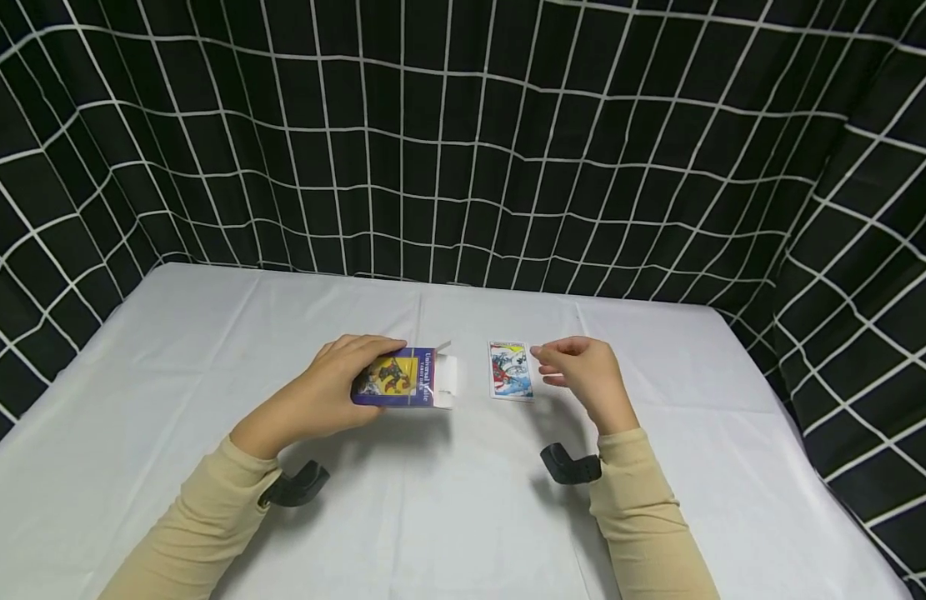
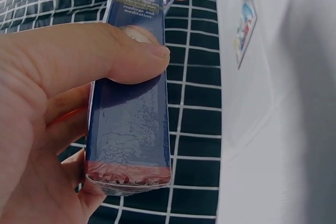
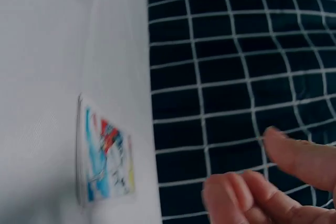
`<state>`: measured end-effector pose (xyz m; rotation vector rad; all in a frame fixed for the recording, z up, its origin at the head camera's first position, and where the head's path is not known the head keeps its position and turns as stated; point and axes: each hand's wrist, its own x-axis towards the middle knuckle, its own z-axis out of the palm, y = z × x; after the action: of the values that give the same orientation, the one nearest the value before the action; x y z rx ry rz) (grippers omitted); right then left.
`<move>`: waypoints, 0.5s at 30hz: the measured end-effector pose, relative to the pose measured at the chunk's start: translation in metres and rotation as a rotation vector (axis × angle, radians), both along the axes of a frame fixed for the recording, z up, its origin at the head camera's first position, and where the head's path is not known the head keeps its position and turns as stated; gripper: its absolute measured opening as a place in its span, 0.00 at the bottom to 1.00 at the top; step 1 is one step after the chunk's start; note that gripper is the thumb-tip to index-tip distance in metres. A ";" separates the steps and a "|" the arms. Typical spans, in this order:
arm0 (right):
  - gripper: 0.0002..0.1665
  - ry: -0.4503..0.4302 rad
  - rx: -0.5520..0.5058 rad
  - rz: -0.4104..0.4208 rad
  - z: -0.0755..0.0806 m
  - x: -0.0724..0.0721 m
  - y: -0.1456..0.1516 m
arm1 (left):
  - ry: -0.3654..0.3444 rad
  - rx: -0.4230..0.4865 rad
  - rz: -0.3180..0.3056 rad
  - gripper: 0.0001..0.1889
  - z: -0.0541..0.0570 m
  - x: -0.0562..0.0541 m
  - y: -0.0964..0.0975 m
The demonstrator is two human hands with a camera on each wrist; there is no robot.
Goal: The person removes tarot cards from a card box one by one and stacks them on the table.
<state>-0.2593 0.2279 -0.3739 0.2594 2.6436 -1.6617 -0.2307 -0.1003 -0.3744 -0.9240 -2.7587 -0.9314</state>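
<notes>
My left hand (image 1: 331,387) grips a blue and yellow tarot card box (image 1: 393,379) by its long edges, holding it above the table. The box's right end is open, its white flap (image 1: 446,379) sticking out. In the left wrist view the thumb lies across the box's narrow blue side (image 2: 131,124). To the right of the box, a picture card (image 1: 511,371) lies face up on the cloth, possibly a thin stack. Just beside its right edge is my right hand (image 1: 588,379), loosely bent. Between its thumb and fingers there is nothing in the right wrist view, and the card (image 3: 107,158) sits apart from them.
A white cloth (image 1: 463,517) covers the table under both hands. Black curtains with a white grid (image 1: 463,150) rise behind the table and at both sides. Each wrist carries a black camera mount, the left one (image 1: 297,485) and the right one (image 1: 571,467).
</notes>
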 end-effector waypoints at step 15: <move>0.22 0.114 -0.121 0.127 0.017 0.021 -0.034 | -0.012 0.013 0.003 0.40 0.002 0.002 0.001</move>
<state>-0.2388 0.1943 -0.3574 -0.0052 2.5610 -1.8373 -0.2291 -0.0997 -0.3726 -0.9146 -2.7601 -0.9562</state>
